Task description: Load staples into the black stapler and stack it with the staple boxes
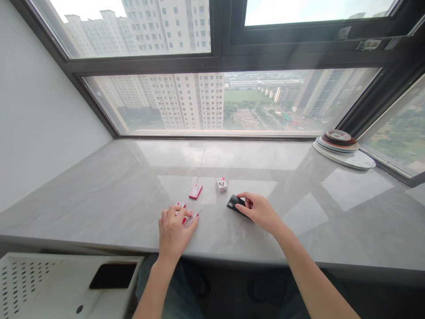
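My right hand [257, 210] is closed around a black stapler [235, 202], thumb on the near side and fingers over the far side. The stapler lies on the grey marble-look sill, its front end pointing up and left. My left hand [174, 226] is bent over small red-and-white boxes. Its thumb and forefinger close about one small red-and-white box [190, 219], which they partly hide. Another red-and-white box [180, 205] shows just beyond its fingers. Farther off lie a flat red-and-white box [195, 191] and a white cube-shaped box [221, 184] with a dark printed picture.
A stack of round plates or mats [338, 148] stands at the sill's far right corner by the window. Dark window frames [212, 64] bound the back. Below the sill's front edge [232, 257], a white perforated plastic piece [59, 288] stands at left.
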Motion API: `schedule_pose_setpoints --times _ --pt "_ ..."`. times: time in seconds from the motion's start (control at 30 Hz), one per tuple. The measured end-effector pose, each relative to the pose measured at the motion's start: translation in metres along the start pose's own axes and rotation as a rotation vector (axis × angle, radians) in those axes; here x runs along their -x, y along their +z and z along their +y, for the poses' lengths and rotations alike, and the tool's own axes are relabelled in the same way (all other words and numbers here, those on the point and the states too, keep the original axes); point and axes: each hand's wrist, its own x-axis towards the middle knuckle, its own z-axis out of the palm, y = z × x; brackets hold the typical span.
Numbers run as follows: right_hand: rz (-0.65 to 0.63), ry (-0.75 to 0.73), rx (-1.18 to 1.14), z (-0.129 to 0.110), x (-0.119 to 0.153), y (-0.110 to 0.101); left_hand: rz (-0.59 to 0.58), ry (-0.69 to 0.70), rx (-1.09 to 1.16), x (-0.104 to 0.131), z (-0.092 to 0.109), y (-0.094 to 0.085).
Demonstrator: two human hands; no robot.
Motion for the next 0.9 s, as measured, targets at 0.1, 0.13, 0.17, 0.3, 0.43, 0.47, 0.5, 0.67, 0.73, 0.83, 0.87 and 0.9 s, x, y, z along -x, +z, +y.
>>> schedule_pose_setpoints --times 0.1,0.13,0.17,0.3,0.43,0.47,0.5,0.67,0.73,0.83,0.87,0.9 --pt "0.028 0.005 0.005 0.001 0.003 0.002 -0.034 0.053 0.077 -0.018 -0.029 -0.005" --pt "0.033 0.010 0.003 0.001 0.004 0.002 -0.066 0.089 0.118 -0.023 -0.034 -0.005" --pt "0.034 0.019 -0.002 0.001 0.004 0.002 -0.104 0.120 0.158 -0.027 -0.036 -0.004" --pt "-0.005 0.081 -0.052 0.003 0.006 -0.003 -0.191 0.117 0.256 -0.037 -0.028 0.007" --pt "-0.077 0.146 -0.129 0.005 0.010 -0.009 -0.156 0.062 0.262 -0.041 -0.013 0.023" --pt "-0.079 0.157 -0.143 0.005 0.012 -0.010 -0.154 0.059 0.259 -0.042 -0.010 0.028" --pt "-0.074 0.167 -0.156 0.006 0.014 -0.010 -0.157 0.060 0.257 -0.043 -0.006 0.032" --pt "-0.030 0.195 -0.210 0.006 0.026 -0.006 -0.179 0.111 0.251 -0.052 0.019 0.059" --pt "-0.049 0.234 -0.233 0.007 0.031 -0.001 -0.183 0.128 0.228 -0.055 0.036 0.071" --pt "-0.045 0.339 -0.303 0.010 0.038 0.010 -0.192 0.169 0.175 -0.059 0.065 0.084" --pt "-0.016 0.364 -0.327 0.012 0.039 0.013 -0.189 0.189 0.158 -0.060 0.073 0.086" --pt "0.020 0.381 -0.351 0.014 0.041 0.017 -0.181 0.206 0.143 -0.059 0.081 0.088"
